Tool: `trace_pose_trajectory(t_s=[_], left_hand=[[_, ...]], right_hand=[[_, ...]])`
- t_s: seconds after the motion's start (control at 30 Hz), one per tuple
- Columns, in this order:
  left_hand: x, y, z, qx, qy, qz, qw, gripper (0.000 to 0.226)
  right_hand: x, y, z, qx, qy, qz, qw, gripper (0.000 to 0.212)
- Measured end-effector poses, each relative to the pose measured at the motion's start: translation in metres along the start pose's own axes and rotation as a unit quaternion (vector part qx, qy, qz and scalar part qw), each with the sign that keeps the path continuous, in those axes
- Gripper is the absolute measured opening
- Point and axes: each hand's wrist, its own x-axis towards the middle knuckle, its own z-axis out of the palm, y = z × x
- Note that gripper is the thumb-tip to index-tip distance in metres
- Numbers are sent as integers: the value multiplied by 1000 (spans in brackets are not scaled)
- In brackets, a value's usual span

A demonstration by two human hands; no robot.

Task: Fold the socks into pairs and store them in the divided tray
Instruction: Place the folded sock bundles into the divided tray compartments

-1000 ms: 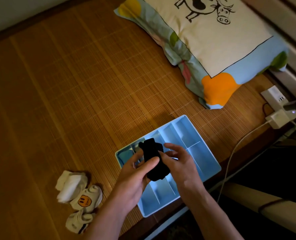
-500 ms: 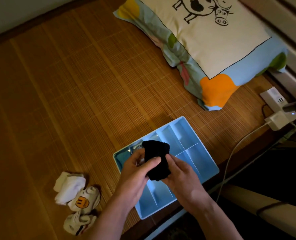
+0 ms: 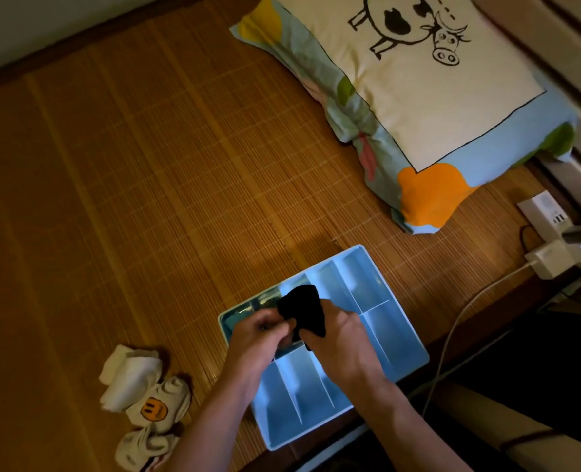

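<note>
A small bundle of black knitted socks (image 3: 302, 310) is held just above the far-left compartments of the light blue plastic divided tray (image 3: 391, 335), which lies on the woven bamboo mat (image 3: 146, 199). Both hands close on it. The left hand (image 3: 258, 338) has its fingers curled in and pinches the bundle's near-left edge. The right hand (image 3: 340, 338) wraps the bundle's right side, its thumb side pressed to the fabric. Held from two sides like this, the fold probably cannot spring open while it is tucked tight, and being over the tray leaves only a short drop into a slot. Whether the bundle touches the dividers beneath it cannot be told.

The tray's near and right compartments show bare blue floor. Its far-left corner holds something dark and hard to make out.

Left of the tray, well apart from it, a heap of white cotton socks (image 3: 139, 393) rests on the mat, one with an orange smiley face. They look unstored, so the task seems to be at an early or middle stage.
</note>
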Motion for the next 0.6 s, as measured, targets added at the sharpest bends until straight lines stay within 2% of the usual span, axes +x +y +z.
trace_pose_trajectory(t_s=[0.07,0.17,0.3,0.4,0.6], left_hand=[[7,5,5,21,2,-11,1000,16],[21,14,8,83,6,-6,996,20],[32,22,5,110,-29,-1,993,22],[40,20,-1,77,-25,5,997,21],[46,15,-2,78,-31,20,996,24]], right_hand=[[10,-2,10,-109,37,2,993,25],[24,-6,25,-187,67,-20,980,34],[44,-5,39,-249,31,12,968,39],[54,-10,47,-292,-9,26,956,36],[68,-24,57,-344,-22,27,938,32]])
